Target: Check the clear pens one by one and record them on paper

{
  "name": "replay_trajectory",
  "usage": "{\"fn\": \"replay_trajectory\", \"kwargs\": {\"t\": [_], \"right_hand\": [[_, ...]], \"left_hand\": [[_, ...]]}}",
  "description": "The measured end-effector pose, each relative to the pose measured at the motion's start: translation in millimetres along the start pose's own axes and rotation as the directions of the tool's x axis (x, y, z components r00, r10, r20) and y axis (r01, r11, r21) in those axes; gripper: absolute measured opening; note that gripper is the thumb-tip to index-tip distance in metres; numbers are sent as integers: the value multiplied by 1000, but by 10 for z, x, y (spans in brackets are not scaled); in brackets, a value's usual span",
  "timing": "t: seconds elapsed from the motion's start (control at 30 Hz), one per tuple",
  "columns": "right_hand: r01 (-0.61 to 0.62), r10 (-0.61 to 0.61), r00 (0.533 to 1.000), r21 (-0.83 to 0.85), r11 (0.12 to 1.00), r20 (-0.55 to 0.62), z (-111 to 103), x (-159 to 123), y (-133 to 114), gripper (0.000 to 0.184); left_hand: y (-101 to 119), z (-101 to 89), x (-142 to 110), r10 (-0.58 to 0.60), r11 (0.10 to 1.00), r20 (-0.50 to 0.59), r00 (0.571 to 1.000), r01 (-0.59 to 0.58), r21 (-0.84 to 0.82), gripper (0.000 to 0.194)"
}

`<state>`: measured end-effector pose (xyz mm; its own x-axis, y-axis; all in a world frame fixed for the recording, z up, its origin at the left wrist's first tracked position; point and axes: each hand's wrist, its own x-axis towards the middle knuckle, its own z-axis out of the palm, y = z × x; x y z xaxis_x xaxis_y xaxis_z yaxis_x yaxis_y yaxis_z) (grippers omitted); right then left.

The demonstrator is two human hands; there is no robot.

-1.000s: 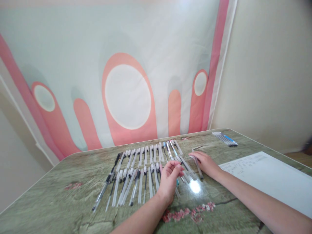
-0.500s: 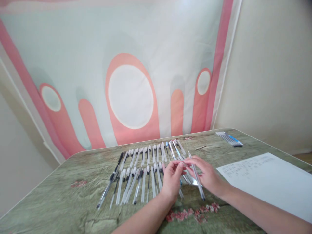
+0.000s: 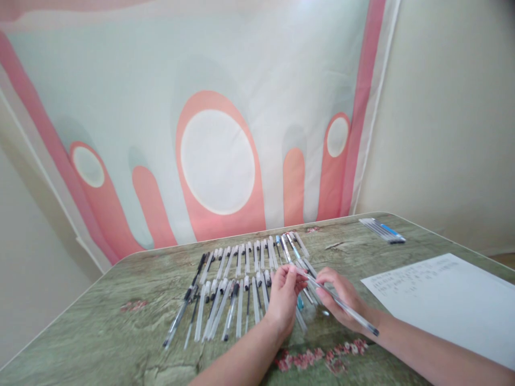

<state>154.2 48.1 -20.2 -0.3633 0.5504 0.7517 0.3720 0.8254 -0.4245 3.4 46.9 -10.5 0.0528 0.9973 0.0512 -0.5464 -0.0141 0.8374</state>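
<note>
A clear-barrelled pen (image 3: 348, 308) with a dark end slants across my right hand (image 3: 341, 300), whose fingers close round its barrel. My left hand (image 3: 282, 295) pinches at the pen's upper-left end; its fingers hide what exactly is between them there. Below and behind both hands lie two rows of pens and pen parts on the table. Clear and frosted barrels (image 3: 239, 308) fill the near row, some with dark fittings. More frosted barrels (image 3: 262, 254) make up the far row, and a few blue-and-white pens (image 3: 293, 246) end it on the right.
The wood-patterned table (image 3: 100, 321) has pink flower prints. On the right lies a white sheet of paper (image 3: 446, 305) with writing. Beyond it is a small bundle of pens (image 3: 382, 230) with a blue one. A patterned cloth (image 3: 322, 64) hangs behind the table.
The pen has turned from steep to a flatter slant, its dark end swinging right. Its other end has come to my left fingers. The whole view has shifted slightly.
</note>
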Motion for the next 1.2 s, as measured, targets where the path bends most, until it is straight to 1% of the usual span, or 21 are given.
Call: {"fn": "replay_trajectory", "kwargs": {"t": [0.17, 0.23, 0.33, 0.47, 0.57, 0.7, 0.77, 0.87, 0.93, 0.97, 1.03, 1.1, 1.2], "right_hand": [[-14, 14, 1000, 29, 999, -15, 11, 18, 8, 8], [8, -7, 1000, 43, 999, -22, 15, 24, 7, 9], [53, -52, 998, 27, 998, -40, 21, 31, 19, 14], [148, -150, 988, -84, 985, -23, 11, 38, 57, 16], [229, -232, 973, -200, 953, 11, 3, 43, 88, 12], [258, -254, 966, -284, 923, 53, 6, 65, 96, 6], [269, -260, 963, -285, 920, 67, -3, 83, 75, 8], [284, -271, 959, -238, 929, 85, -48, 102, 19, 22], [296, -282, 955, -186, 937, 96, -88, 100, -21, 30], [303, -290, 952, -163, 939, 96, -103, 94, -37, 32], [311, -300, 949, -140, 940, 93, -116, 81, -55, 29], [301, -290, 953, -159, 940, 93, -104, 72, -57, 25], [248, -225, 966, -206, 947, 128, -70, 74, -48, 21]], "left_hand": [[7, 26, -31, -4, 998, 53, 999, 1, 56, 26], [6, 31, -42, -9, 998, 70, 998, 4, 68, 27], [12, 48, -64, -7, 998, 79, 997, 2, 67, 32], [16, 93, -110, -24, 998, 74, 997, 20, 54, 37], [-4, 124, -153, -91, 996, 80, 993, 90, 21, 39], [-27, 131, -170, -164, 983, 44, 985, 167, -70, 38], [-11, 126, -151, -178, 980, 25, 984, 180, -90, 39], [59, 113, -94, -137, 988, -17, 990, 135, -68, 42], [120, 95, -41, -70, 997, -69, 995, 69, -19, 45], [148, 81, -13, -35, 999, -93, 995, 36, 15, 46], [188, 47, 41, 35, 996, -122, 992, -25, 84, 47], [198, 14, 79, 100, 987, -140, 985, -80, 141, 49], [172, 4, 77, 160, 974, -157, 975, -130, 186, 49]]}}
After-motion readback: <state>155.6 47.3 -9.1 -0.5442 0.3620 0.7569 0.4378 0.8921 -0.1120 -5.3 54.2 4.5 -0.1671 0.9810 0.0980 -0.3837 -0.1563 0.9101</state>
